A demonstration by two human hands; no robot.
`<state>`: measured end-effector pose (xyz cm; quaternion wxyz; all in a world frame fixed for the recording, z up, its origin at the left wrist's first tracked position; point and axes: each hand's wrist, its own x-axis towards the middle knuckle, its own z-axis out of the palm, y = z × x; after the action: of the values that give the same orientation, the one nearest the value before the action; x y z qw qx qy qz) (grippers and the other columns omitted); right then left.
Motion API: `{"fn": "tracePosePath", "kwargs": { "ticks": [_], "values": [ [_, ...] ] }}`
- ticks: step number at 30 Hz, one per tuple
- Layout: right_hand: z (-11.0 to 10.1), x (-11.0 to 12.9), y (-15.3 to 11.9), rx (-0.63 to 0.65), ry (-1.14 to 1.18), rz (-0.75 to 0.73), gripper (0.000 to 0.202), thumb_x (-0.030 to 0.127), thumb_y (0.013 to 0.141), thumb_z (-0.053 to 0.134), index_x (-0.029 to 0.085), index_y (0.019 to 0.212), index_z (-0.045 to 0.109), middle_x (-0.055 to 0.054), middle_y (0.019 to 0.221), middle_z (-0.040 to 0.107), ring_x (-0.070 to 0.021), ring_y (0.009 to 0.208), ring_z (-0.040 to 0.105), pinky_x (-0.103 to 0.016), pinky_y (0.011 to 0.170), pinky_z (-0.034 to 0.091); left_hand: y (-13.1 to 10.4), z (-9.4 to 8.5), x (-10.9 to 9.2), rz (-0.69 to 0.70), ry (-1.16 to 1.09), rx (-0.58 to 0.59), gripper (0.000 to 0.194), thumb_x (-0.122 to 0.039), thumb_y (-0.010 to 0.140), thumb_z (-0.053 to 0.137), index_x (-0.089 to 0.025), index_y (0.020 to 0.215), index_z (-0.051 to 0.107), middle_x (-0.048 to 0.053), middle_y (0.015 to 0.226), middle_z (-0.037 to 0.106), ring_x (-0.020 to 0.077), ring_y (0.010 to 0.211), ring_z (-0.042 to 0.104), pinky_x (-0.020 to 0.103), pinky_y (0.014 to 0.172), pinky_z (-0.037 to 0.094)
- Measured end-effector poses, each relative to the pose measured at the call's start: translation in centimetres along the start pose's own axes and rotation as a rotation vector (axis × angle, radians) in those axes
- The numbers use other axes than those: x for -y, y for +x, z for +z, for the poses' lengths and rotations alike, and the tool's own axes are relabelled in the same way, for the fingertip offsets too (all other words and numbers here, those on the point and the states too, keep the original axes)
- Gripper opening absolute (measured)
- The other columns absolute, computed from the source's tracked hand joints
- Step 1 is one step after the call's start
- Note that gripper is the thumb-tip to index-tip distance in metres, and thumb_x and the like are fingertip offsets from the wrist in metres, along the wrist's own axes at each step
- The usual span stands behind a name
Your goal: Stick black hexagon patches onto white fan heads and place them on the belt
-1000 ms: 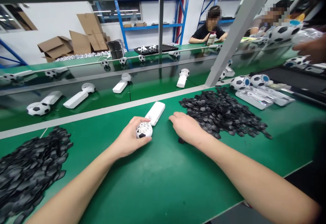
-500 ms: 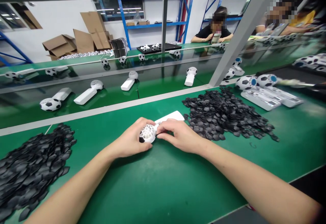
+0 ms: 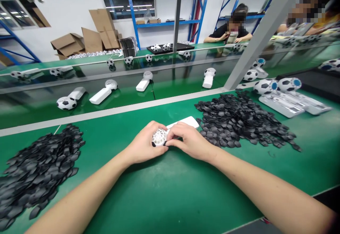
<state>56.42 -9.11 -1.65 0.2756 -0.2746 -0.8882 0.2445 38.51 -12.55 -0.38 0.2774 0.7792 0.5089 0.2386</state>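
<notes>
A white handheld fan with a round, grille-fronted soccer-ball head (image 3: 159,137) lies at the middle of the green table (image 3: 159,191), its white handle pointing up and right. My left hand (image 3: 146,141) is curled round the head from the left, thumb below and fingers above. At the head's right side, my right hand (image 3: 187,140) has thumb and index finger pinched at a dark spot on its edge; whether a small black piece is between them is too small to tell. Piles of black pieces lie left (image 3: 45,166) and right (image 3: 239,120).
Beyond the pale rail (image 3: 106,114), several soccer-ball fans lie on a green belt (image 3: 119,102). More fans (image 3: 289,101) lie at the right beside a black tray (image 3: 313,81). A slanted grey post (image 3: 265,39) rises at the right. People (image 3: 231,30) sit across the line.
The view has shifted, so the table scene appears slightly farther right. Both hands stay at the fan head, my right fingertips still against its edge. A blurred object near the right-hand fans is gone.
</notes>
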Motion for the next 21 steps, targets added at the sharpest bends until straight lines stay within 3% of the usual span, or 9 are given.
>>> {"fn": "tracePosePath", "kwargs": {
  "ticks": [7,15,21],
  "values": [
    [-0.14,-0.23,0.12,0.053,-0.044,0.050,0.014,0.021,0.074,0.067,0.018,0.068,0.056,0.002,0.069,0.057,-0.0135,0.069,0.048,-0.025,0.064,0.035,-0.34,0.14,-0.46,0.007,0.011,-0.003,0.037,-0.021,0.066,0.060,-0.022,0.102,0.050,0.003,0.098,0.050,0.0206,0.095,0.049,0.034,0.082,0.041],
    [0.05,-0.53,0.17,0.014,-0.016,0.008,0.012,0.022,0.075,0.066,0.018,0.070,0.056,0.002,0.070,0.058,-0.0128,0.071,0.049,-0.025,0.066,0.035,-0.14,-0.22,-0.29,-0.050,-0.036,0.040,0.041,-0.021,0.068,0.060,-0.022,0.107,0.048,0.003,0.104,0.050,0.0199,0.097,0.049,0.034,0.085,0.040],
    [0.01,-0.64,0.42,0.001,-0.020,0.000,0.013,0.022,0.074,0.067,0.018,0.068,0.056,0.003,0.068,0.057,-0.0126,0.069,0.049,-0.024,0.064,0.034,-0.19,0.19,-0.46,-0.008,0.007,-0.011,0.037,-0.016,0.066,0.058,-0.022,0.102,0.051,0.003,0.101,0.051,0.0205,0.096,0.049,0.034,0.085,0.040]
  ]
}}
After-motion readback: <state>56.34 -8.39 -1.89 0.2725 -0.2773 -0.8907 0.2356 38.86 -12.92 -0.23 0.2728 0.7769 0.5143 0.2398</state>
